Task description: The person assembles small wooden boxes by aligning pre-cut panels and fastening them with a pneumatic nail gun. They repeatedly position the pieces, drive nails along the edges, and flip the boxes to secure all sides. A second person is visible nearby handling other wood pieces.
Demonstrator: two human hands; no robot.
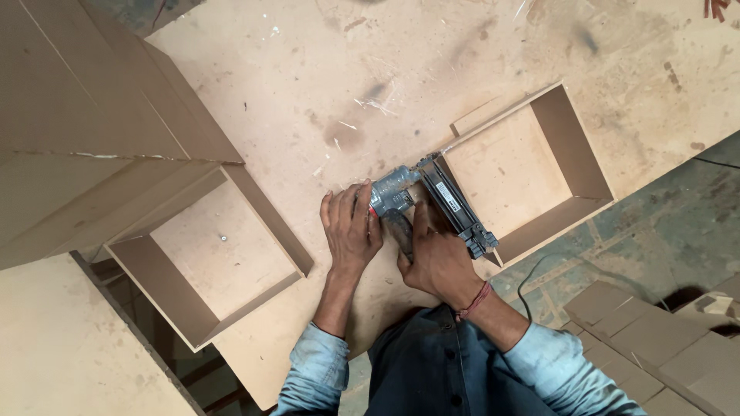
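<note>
A: What is held at the middle of the workbench (pixel 308 85)?

B: A grey pneumatic nail gun (pixel 420 202) is gripped by both hands. Its handle is wrapped by the fingers of the right hand (pixel 438 258), which are curled tight around it. The rear of the gun's body is covered by the left hand (pixel 351 225), whose fingers are laid close together and bent over the metal, pressed against it rather than spread.

A: And where is the gun placed?

B: It is laid against the near left wall of a small open box of brown fibreboard (pixel 532 173), with its long dark magazine run along that wall's edge. The box is set flat on the bench, its open side turned upward, close to the bench's right edge.

A: Is anything else seen on the bench?

B: A second open fibreboard box (pixel 208 258) is seen to the left of the hands, well apart from the first; a small screw or nail is seen on the surface inside it. A larger closed fibreboard cabinet (pixel 85 131) is stood at the far left, touching that second box.

A: What is worn at the wrists?

B: A red thread bracelet (pixel 474 302) is tied at the right wrist, and light blue sleeves are rolled at both forearms. Cut fibreboard offcuts (pixel 655 339) are stacked on the floor at the lower right.
</note>
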